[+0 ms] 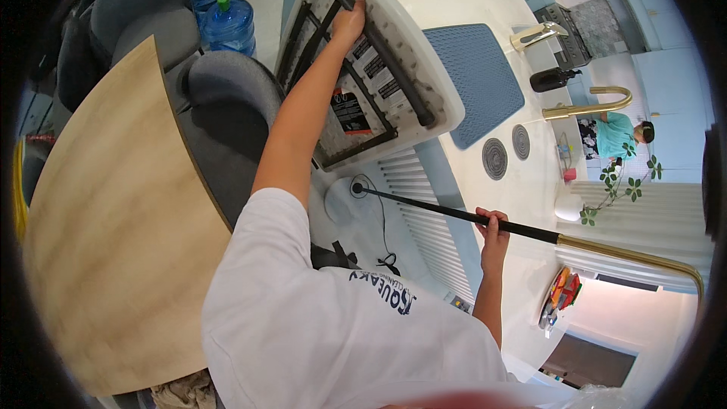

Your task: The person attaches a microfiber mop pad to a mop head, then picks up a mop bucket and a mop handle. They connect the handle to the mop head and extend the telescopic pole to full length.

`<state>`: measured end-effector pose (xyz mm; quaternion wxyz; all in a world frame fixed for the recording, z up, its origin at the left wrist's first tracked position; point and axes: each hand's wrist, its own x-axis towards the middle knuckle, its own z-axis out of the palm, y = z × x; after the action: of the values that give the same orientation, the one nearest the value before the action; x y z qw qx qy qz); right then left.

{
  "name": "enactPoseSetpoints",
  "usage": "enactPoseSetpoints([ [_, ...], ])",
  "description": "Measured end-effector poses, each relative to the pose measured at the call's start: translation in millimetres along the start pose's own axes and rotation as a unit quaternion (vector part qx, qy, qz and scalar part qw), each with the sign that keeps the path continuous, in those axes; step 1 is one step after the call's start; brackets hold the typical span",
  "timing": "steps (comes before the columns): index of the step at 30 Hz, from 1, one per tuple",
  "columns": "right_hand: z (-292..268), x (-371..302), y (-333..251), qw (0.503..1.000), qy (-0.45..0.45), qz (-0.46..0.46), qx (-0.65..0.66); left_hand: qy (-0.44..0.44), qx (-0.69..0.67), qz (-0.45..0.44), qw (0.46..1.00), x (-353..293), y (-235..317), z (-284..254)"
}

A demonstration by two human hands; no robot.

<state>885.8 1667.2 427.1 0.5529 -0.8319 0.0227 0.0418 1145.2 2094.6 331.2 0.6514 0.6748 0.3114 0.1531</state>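
My left hand (349, 24) is closed around a thick black leg tube of a white folding table (447, 110). The table is tilted up on edge, its underside with folded black legs and labels showing. My right hand (494, 229) grips the black part of a floor lamp's pole (530, 232). The pole runs down to a round base on the floor, with a black cord beside it, and its other end bends into a gold arc.
A white counter (473, 182) holds a blue drying mat (477, 79), two round grey coasters, a gold faucet (587, 112) and a potted plant. Grey chairs (144, 15) surround a wooden table (113, 235). Blue water jugs (229, 25) stand behind. Another person (615, 135) is beyond the counter.
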Motion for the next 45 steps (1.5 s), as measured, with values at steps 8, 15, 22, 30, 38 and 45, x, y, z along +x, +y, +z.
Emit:
enactPoseSetpoints([
  [8,-1,1,3,1.000,-0.003,-0.020,0.001,-0.005,-0.023,0.019,1.000,5,4,-5],
  [15,-2,-3,4,1.000,0.010,-0.010,0.024,-0.041,0.004,-0.007,0.999,-37,16,-8],
  [22,-7,0,9,0.999,-0.011,-0.035,0.000,0.133,0.100,0.050,0.985,-65,-7,-14],
  [30,-19,1,0,0.993,-0.027,-0.105,0.038,0.114,-0.167,0.358,0.912,-301,-66,46],
  [38,-52,3,-100,0.935,0.006,-0.300,0.191,-0.115,-0.078,0.330,0.934,-431,-118,136],
  [45,-50,-10,-132,0.918,0.071,-0.298,0.252,-0.202,-0.056,0.334,0.919,-421,-105,135],
])
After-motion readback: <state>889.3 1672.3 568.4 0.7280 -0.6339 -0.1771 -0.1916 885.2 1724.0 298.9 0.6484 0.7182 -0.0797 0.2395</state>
